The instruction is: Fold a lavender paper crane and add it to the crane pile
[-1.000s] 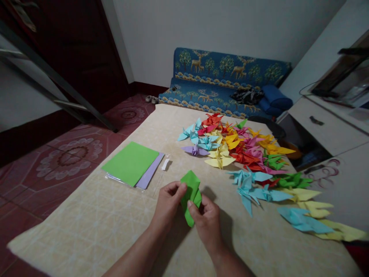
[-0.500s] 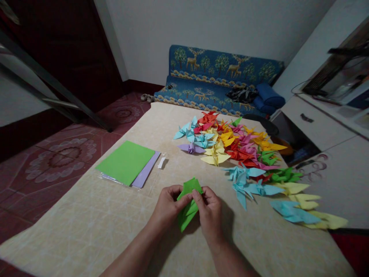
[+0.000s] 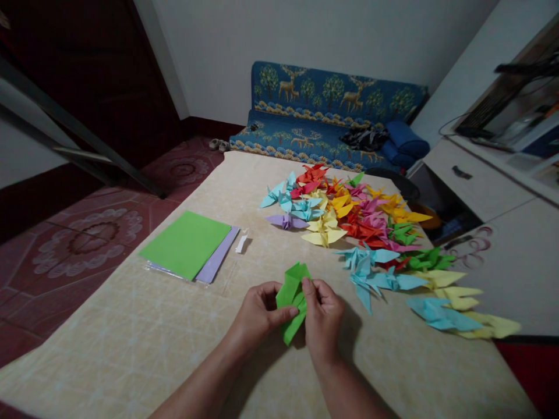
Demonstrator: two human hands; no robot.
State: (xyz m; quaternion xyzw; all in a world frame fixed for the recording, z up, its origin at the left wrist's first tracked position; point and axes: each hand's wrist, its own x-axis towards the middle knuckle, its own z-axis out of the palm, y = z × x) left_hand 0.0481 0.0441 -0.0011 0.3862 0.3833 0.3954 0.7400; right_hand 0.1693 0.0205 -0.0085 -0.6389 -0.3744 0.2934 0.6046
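A partly folded sheet of green origami paper [image 3: 293, 291] is held up between both hands, just above the table. My left hand [image 3: 261, 313] grips its left edge, with the thumb lying across the lower front. On the right side my right hand [image 3: 324, 311] pinches it, thumb near the upper right edge and fingers curled behind. The paper stands tilted, with a pointed lower end and an opened upper part; its back is hidden. To the right and beyond lie many folded paper cranes, among them a light blue crane [image 3: 395, 280] and a purple crane [image 3: 287, 221].
On the table's left lies a stack of square paper, a green sheet [image 3: 187, 244] above a purple sheet [image 3: 218, 256] on clear plastic. A small white strip [image 3: 241, 244] is beside it. Behind the table [image 3: 131, 331] stands a blue patterned sofa [image 3: 323, 134]; a white cabinet [image 3: 515, 256] is at right.
My left thumb has moved down the green paper, away from the right thumb. The right thumb sits nearer the upper right edge, and the upper part of the paper looks more spread.
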